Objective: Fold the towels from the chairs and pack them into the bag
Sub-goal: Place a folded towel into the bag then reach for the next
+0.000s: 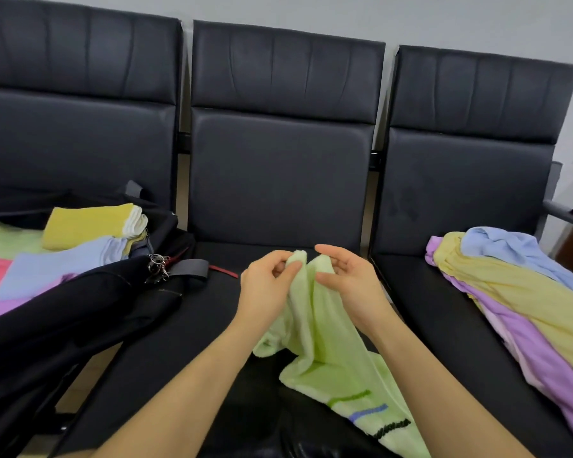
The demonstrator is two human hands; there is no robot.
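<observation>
A light green towel (331,352) hangs over the middle chair's seat (186,332), its striped end near the bottom of the view. My left hand (267,285) pinches one upper corner and my right hand (348,279) pinches the corner beside it, the two held close together above the seat. An open black bag (90,302) lies on the left chair. In it are folded towels: a yellow one (86,226) on top, a pale blue one (60,269), plus pink, purple and green ones.
On the right chair's seat (444,319) lies a loose pile of unfolded towels: yellow (516,292), purple (536,352) and blue (516,252). A keyring (158,266) and a strap hang off the bag onto the middle seat. Black chair backs stand behind.
</observation>
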